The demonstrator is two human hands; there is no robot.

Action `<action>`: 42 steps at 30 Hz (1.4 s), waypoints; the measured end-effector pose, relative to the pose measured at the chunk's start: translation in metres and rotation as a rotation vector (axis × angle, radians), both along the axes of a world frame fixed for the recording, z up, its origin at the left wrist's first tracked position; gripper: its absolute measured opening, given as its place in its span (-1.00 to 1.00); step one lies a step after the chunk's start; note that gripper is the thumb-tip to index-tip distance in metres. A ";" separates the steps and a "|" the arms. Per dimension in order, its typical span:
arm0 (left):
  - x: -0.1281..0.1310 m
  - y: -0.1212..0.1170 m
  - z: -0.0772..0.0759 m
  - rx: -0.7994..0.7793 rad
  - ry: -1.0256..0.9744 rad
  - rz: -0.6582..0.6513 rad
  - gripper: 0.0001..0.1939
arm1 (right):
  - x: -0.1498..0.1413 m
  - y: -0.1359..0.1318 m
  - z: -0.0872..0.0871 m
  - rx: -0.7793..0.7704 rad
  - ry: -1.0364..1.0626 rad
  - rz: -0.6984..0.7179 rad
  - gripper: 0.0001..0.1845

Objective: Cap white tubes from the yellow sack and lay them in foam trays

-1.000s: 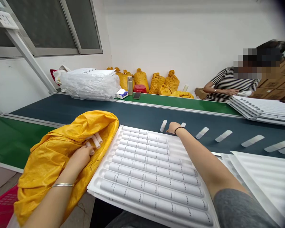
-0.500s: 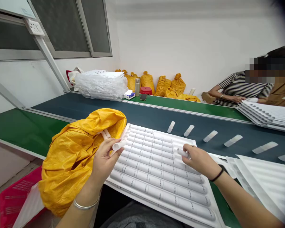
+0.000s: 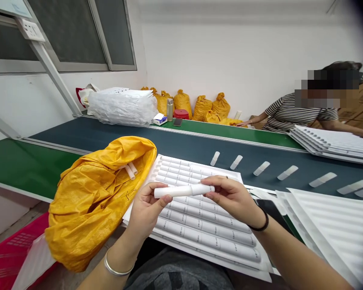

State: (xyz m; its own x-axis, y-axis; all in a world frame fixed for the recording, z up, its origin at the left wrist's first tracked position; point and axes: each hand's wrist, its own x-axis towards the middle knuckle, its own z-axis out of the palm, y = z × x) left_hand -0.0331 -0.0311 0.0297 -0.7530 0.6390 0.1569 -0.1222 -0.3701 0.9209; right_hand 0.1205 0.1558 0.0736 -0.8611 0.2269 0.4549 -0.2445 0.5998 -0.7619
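Observation:
Both my hands hold one white tube [image 3: 184,190] level above a white tray [image 3: 230,257] that is filled with rows of white tubes. My left hand [image 3: 147,209] pinches the tube's left end, my right hand [image 3: 230,197] pinches its right end. A yellow bag [image 3: 93,197] lies to the left with its mouth open, and a few white tubes [image 3: 130,170] show inside it. Several white tubes [image 3: 261,168] lie spaced in a row on the dark conveyor belt [image 3: 109,139] beyond the tray.
A stack of empty white trays [image 3: 332,217] sits at my right. Across the belt a person in a striped shirt [image 3: 293,114] reaches over another tray stack [image 3: 335,143]. Yellow sacks [image 3: 199,106], a plastic-wrapped bundle [image 3: 121,106] and a red crate [image 3: 6,257] are around.
My left hand came out of the yellow bag with a tube piece. My right hand drew back from the belt, picked a piece off the tray, and both pieces now meet as one tube.

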 end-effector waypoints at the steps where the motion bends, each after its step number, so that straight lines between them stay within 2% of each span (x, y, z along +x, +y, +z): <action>1: -0.003 -0.002 0.001 -0.056 0.080 0.007 -0.71 | 0.000 0.000 0.002 0.111 0.044 0.022 -0.67; 3: -0.009 -0.008 0.005 -0.225 0.279 -0.036 -0.71 | 0.000 -0.001 0.003 0.286 0.122 0.054 -0.61; 6: -0.014 -0.014 0.013 -0.431 0.581 -0.144 -0.69 | -0.001 -0.002 0.000 0.395 0.152 0.054 -0.58; 10: -0.011 -0.017 0.021 -0.367 0.884 -0.026 -0.71 | 0.000 -0.001 -0.006 0.392 0.049 -0.003 -0.65; 14: -0.006 -0.015 0.022 -0.295 1.057 0.068 -0.73 | 0.003 -0.001 -0.011 0.312 0.000 -0.071 -0.69; 20: -0.007 -0.016 0.015 -0.243 1.192 0.103 -0.64 | 0.007 -0.003 -0.019 0.166 -0.078 -0.082 -0.69; 25: -0.001 -0.015 0.009 -0.175 1.274 0.160 -0.51 | 0.010 -0.003 -0.021 -0.062 -0.166 -0.023 -0.66; 30: 0.002 -0.011 0.008 -0.155 1.331 0.196 -0.46 | 0.012 -0.005 -0.020 -0.241 -0.219 -0.028 -0.65; 36: 0.001 -0.011 0.003 -0.053 1.474 0.231 -0.44 | 0.009 -0.012 -0.015 -0.580 -0.370 0.067 -0.59; 39: 0.004 -0.008 0.001 -0.070 1.472 0.228 -0.44 | 0.007 -0.015 -0.014 -0.634 -0.384 0.078 -0.57; 42: 0.007 -0.004 0.000 -0.115 1.397 0.237 -0.45 | 0.006 -0.017 -0.017 -0.605 -0.343 0.043 -0.58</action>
State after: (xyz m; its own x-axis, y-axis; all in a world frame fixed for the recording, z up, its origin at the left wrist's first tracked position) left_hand -0.0256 -0.0347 0.0298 -0.1143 0.5818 0.8052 0.9516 -0.1688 0.2570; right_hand 0.1265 0.1387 0.0563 -0.9476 0.3171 -0.0398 0.0554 0.0405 -0.9976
